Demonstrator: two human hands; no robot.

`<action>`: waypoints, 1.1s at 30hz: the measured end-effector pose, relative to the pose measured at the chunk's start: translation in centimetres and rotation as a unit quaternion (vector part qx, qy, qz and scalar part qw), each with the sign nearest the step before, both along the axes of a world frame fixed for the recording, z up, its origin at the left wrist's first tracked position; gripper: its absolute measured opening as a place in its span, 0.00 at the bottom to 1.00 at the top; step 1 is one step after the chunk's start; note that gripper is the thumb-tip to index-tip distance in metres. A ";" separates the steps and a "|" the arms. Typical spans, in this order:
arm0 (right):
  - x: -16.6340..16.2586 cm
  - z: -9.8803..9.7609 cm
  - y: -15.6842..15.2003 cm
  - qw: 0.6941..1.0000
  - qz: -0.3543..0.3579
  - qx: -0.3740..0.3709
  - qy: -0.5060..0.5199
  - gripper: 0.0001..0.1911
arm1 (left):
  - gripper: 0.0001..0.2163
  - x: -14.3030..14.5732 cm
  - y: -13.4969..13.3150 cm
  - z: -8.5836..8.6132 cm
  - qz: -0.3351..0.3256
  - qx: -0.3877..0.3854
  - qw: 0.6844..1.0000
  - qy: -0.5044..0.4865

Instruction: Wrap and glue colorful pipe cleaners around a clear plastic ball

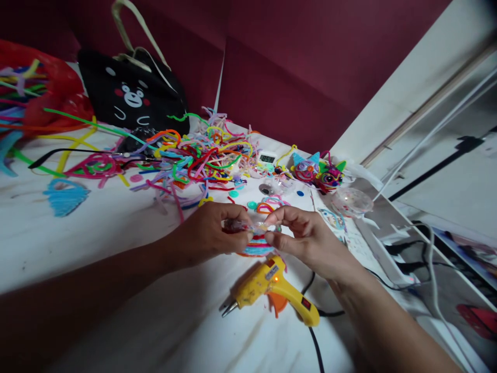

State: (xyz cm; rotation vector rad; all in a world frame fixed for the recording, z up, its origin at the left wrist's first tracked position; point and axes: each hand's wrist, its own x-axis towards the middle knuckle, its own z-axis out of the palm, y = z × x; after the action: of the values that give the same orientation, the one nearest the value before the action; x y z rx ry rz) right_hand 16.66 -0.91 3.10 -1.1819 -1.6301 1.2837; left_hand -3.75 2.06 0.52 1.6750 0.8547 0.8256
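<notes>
My left hand [221,228] pinches one side of a small clear plastic bag [254,226] over the middle of the table. At the bag's other side, the thumb and fingers of my right hand [298,235] are closed on it. What lies inside the bag is too small and blurred to name. Just below it sits a round piece of striped blue and red pipe cleaners [258,247], partly covered by my hands. Nearer to me lies a yellow hot glue gun [272,287] with its light on and its nozzle pointing left.
A tangled heap of pipe cleaners [209,153] spreads across the back. Behind stand a black bag [132,98] and a red bag [73,106]. Two animal-faced pipe-cleaner crafts [318,171] and a clear bowl [353,202] are at right. A black cable [316,347] trails from the glue gun.
</notes>
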 end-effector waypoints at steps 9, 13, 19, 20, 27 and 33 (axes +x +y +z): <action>0.8 -0.4 0.1 1.000 0.015 -0.026 0.001 0.12 | 0.06 0.0 0.0 0.0 -0.011 -0.067 0.998 -0.009; 0.7 -0.2 0.2 0.999 0.022 -0.006 -0.025 0.10 | 0.06 0.2 -0.1 0.0 -0.010 -0.067 0.997 -0.022; 0.4 0.6 0.0 0.997 0.018 0.022 -0.076 0.10 | 0.06 0.3 -0.2 0.0 0.003 -0.036 0.999 -0.005; 0.3 0.6 -0.1 0.996 0.017 0.019 -0.081 0.10 | 0.06 0.3 -0.3 0.0 0.002 -0.032 0.999 -0.002; -0.5 0.4 -0.6 0.997 0.003 -0.001 -0.075 0.08 | 0.06 0.4 -0.5 -0.1 0.014 -0.008 0.999 0.041; -1.2 0.1 -0.6 0.999 -0.019 -0.007 -0.049 0.07 | 0.04 0.6 -0.3 0.1 0.040 -0.014 0.998 0.041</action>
State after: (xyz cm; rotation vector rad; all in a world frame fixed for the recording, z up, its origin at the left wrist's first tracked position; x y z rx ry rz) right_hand 15.50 -1.47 3.22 -1.2966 -1.6626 1.2311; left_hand -3.12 1.77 0.57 1.6698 0.9905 0.7993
